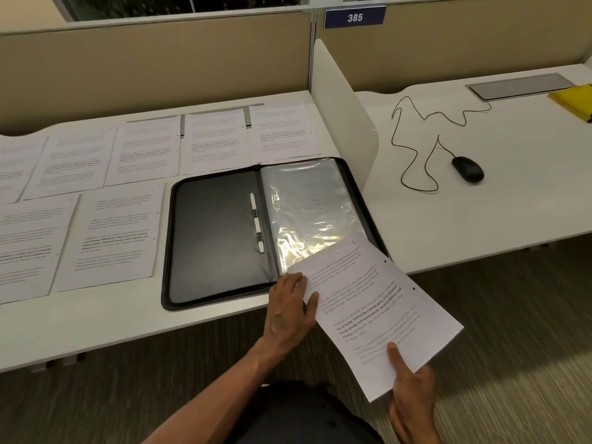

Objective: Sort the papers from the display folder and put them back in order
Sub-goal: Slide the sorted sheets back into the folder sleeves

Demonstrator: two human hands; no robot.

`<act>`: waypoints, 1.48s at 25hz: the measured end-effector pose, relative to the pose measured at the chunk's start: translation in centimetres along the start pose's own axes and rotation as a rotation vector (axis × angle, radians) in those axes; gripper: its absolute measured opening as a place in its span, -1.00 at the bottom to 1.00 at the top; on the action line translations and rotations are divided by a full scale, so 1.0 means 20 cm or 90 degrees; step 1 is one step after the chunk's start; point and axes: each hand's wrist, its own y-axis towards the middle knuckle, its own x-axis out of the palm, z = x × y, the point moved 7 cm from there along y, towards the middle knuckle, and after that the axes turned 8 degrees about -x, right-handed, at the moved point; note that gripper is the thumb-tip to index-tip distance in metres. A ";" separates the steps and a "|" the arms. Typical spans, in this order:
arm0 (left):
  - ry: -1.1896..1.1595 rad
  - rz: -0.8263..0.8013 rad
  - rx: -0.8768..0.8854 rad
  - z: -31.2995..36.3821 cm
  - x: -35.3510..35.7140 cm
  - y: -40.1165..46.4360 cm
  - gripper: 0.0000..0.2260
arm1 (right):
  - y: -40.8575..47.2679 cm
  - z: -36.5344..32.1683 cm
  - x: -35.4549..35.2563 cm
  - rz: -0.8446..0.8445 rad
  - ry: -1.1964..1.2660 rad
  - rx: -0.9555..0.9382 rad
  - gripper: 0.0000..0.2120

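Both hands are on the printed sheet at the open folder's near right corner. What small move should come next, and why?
Probably slide the sheet up into the top clear sleeve. The left hand pinches its upper left corner at the sleeve's lower edge, the right hand holds its near end, and most of it overhangs the desk, tilted against the display folder.

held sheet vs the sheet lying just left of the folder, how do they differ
The held sheet is gripped by the left hand and right hand, tilted, half off the desk edge and overlapping the plastic sleeves of the open display folder. The sheet left of the folder lies flat on the desk, untouched, squarely aligned. Both are white printed pages with punched holes.
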 end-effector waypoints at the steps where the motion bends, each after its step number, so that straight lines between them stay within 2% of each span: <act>1: 0.003 -0.009 0.001 0.00 0.01 0.00 -0.54 | 0.00 0.00 0.00 0.000 0.008 0.000 -0.77; 9: 0.030 -0.027 0.007 0.02 0.00 0.01 -0.46 | 0.04 0.06 0.01 -0.008 0.060 0.039 -0.72; 13: 0.045 -0.041 0.009 0.02 0.00 0.01 -0.46 | 0.03 0.08 0.04 -0.033 0.086 0.068 -0.57; 16: 0.080 -0.043 0.032 0.03 0.01 0.01 -0.45 | 0.02 0.08 0.03 -0.009 0.080 0.069 -0.64; 21: 0.121 -0.053 0.046 0.03 0.03 0.03 -0.39 | 0.10 0.01 -0.10 0.107 0.026 0.035 -0.76; 26: 0.215 -0.142 0.045 0.07 0.07 0.03 -0.28 | 0.17 -0.02 -0.13 0.034 -0.064 -0.003 -0.81; 29: 0.230 -0.161 0.027 0.10 0.06 0.05 -0.25 | 0.16 -0.01 -0.13 0.014 -0.115 -0.033 -0.85; 30: 0.229 -0.163 0.023 0.11 0.06 0.06 -0.25 | 0.15 -0.03 -0.14 0.022 -0.156 -0.053 -0.83; 32: 0.229 -0.177 0.020 0.11 0.06 0.06 -0.24 | 0.14 -0.12 -0.17 0.082 -0.301 -0.140 -0.66; 33: 0.231 -0.183 0.020 0.10 0.06 0.06 -0.24 | 0.14 -0.19 -0.18 0.124 -0.378 -0.218 -0.60; 35: 0.230 -0.192 0.026 0.09 0.06 0.06 -0.24 | 0.12 -0.36 -0.12 0.165 -0.537 -0.463 -0.61; 36: 0.228 -0.195 0.026 0.08 0.06 0.06 -0.24 | 0.11 -0.42 -0.03 0.122 -0.597 -0.593 -0.62; 37: 0.228 -0.198 0.024 0.06 0.06 0.06 -0.23 | 0.11 -0.45 0.09 0.031 -0.623 -0.685 -0.64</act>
